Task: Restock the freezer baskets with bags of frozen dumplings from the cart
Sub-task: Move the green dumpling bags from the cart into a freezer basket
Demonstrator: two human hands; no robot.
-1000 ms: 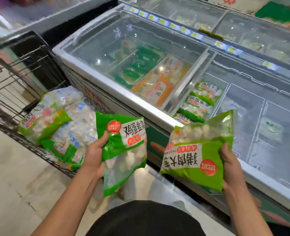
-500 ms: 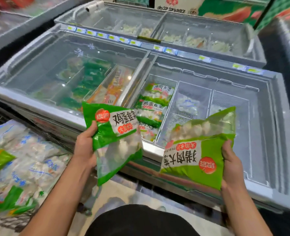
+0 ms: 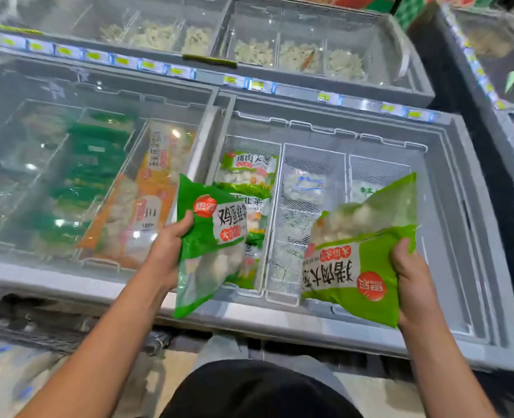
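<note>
Now hands [image 3: 412, 282] gripping bags [image 3: 361, 251], above baskets [image 3: 313, 164]

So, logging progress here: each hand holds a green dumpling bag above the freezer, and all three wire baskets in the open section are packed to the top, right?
Not quite. In the head view only the left basket is well stocked; the middle basket and right basket are nearly empty. The left hand and right hand do each hold a green bag.

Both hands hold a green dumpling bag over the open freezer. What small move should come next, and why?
Probably lower the left hand and its bag into the left basket: the bags already stacked there look like the same green kind, and that basket lies directly behind it. The right hand keeps its bag.
</note>
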